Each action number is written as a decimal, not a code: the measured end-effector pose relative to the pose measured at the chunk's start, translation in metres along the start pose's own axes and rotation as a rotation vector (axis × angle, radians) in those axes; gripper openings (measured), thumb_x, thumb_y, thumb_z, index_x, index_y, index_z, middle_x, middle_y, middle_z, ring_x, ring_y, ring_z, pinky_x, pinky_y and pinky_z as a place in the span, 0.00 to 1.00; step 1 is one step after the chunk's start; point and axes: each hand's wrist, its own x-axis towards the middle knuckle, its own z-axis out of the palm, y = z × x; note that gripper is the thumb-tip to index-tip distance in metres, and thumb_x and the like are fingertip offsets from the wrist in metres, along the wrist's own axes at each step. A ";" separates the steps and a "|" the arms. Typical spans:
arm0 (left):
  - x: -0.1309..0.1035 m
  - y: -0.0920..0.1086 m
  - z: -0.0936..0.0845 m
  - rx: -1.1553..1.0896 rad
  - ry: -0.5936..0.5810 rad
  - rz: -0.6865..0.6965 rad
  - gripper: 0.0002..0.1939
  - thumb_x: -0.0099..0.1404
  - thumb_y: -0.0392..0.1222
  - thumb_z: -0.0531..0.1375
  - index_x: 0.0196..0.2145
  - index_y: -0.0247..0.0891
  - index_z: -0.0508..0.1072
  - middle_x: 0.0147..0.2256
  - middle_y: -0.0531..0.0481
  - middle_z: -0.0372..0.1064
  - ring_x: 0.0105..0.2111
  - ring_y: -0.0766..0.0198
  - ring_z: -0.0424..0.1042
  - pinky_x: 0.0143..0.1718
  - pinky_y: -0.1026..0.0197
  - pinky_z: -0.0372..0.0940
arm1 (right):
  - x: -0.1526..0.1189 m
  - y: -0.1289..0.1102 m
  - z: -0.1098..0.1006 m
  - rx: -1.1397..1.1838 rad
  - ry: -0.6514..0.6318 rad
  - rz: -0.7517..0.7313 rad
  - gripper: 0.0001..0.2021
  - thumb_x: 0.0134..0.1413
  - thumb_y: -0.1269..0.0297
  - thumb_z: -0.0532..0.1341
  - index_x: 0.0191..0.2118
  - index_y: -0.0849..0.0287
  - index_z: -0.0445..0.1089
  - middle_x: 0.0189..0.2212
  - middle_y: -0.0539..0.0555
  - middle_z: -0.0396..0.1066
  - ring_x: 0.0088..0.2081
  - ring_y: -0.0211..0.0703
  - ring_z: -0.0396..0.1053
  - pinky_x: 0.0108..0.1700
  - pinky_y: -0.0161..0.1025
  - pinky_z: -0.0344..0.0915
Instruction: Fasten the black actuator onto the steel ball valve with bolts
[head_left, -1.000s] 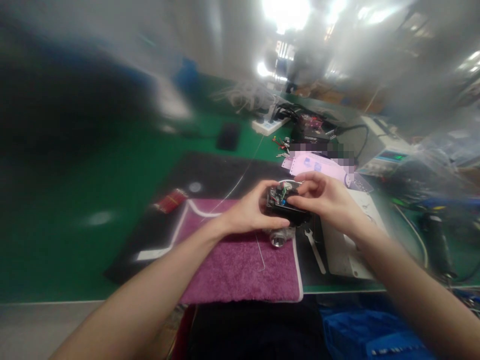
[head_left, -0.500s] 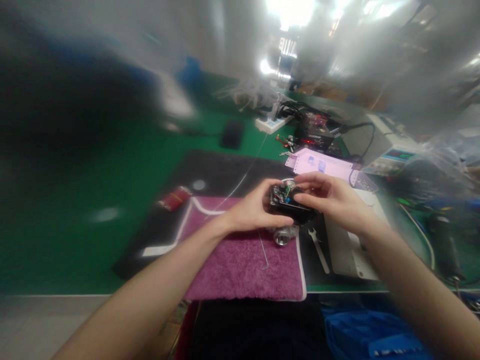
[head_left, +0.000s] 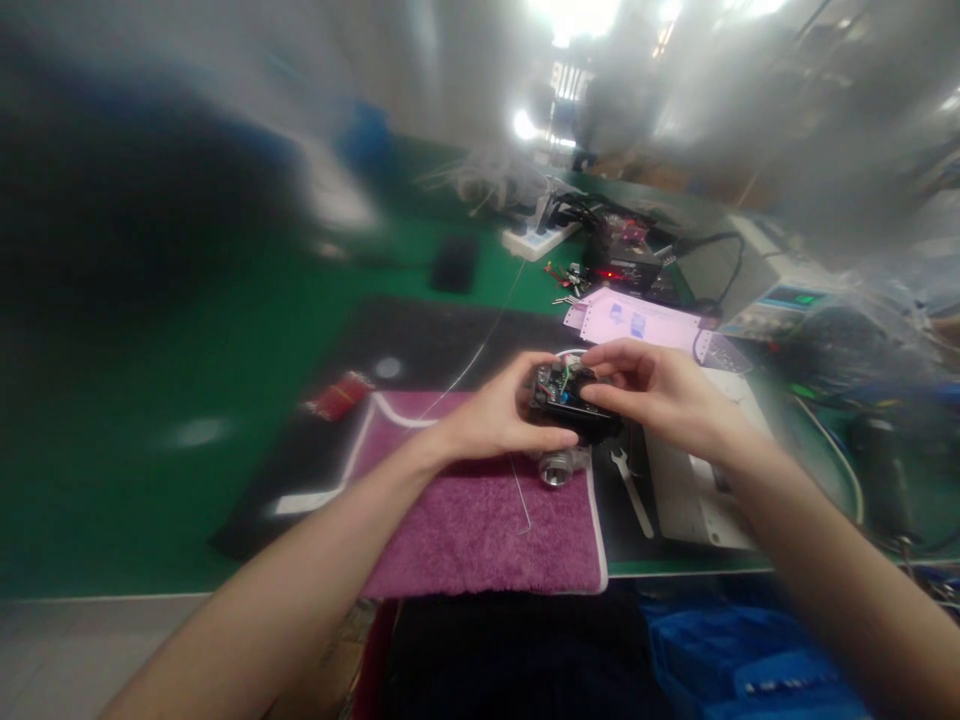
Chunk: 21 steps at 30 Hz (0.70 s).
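A black device [head_left: 574,412] with exposed circuitry and small wires on top is held above the purple cloth [head_left: 480,545]. My left hand [head_left: 499,412] grips its left side, thumb along the near edge. At its upper right, my right hand [head_left: 652,395] has thumb and fingers closed around a small part that I cannot make out. A round metal-and-clear piece [head_left: 556,468] sits just below the device. Thin wire [head_left: 521,495] with a bent end lies on the cloth.
An open-end wrench [head_left: 632,492] lies right of the cloth, beside a white box [head_left: 701,505]. Behind are pink papers [head_left: 637,322], a power strip [head_left: 538,243] and a lit instrument [head_left: 787,295]. A red spool-like item [head_left: 340,396] is at left. Blue bins [head_left: 742,660] stand below the table edge.
The whole view has shifted slightly, with items appearing a little further left and up. Both hands keep their hold at the black device, which looks slightly turned.
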 end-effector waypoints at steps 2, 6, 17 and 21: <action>0.000 0.000 0.000 0.011 0.004 0.001 0.44 0.56 0.48 0.76 0.63 0.41 0.60 0.57 0.39 0.71 0.57 0.44 0.74 0.59 0.41 0.68 | 0.000 0.001 0.001 -0.008 0.006 -0.004 0.22 0.54 0.56 0.73 0.50 0.60 0.74 0.38 0.55 0.77 0.35 0.44 0.73 0.37 0.41 0.68; -0.001 0.002 0.000 0.035 0.022 0.004 0.44 0.56 0.50 0.76 0.63 0.40 0.60 0.58 0.39 0.70 0.57 0.45 0.73 0.60 0.42 0.67 | 0.000 0.003 0.004 -0.023 0.030 -0.028 0.21 0.54 0.56 0.73 0.50 0.59 0.73 0.38 0.54 0.77 0.35 0.43 0.71 0.36 0.41 0.67; -0.002 0.004 0.000 0.033 0.033 0.003 0.43 0.55 0.50 0.76 0.63 0.41 0.61 0.57 0.40 0.71 0.57 0.44 0.73 0.60 0.41 0.67 | 0.000 0.002 0.004 -0.094 0.069 -0.063 0.18 0.54 0.57 0.73 0.48 0.57 0.75 0.35 0.52 0.76 0.33 0.41 0.69 0.35 0.40 0.65; -0.001 0.001 0.000 0.008 0.021 0.005 0.44 0.55 0.50 0.76 0.63 0.42 0.61 0.57 0.39 0.71 0.57 0.44 0.73 0.60 0.41 0.67 | -0.001 -0.003 -0.001 -0.059 0.020 -0.066 0.16 0.56 0.57 0.72 0.48 0.56 0.77 0.41 0.54 0.79 0.39 0.46 0.74 0.42 0.43 0.69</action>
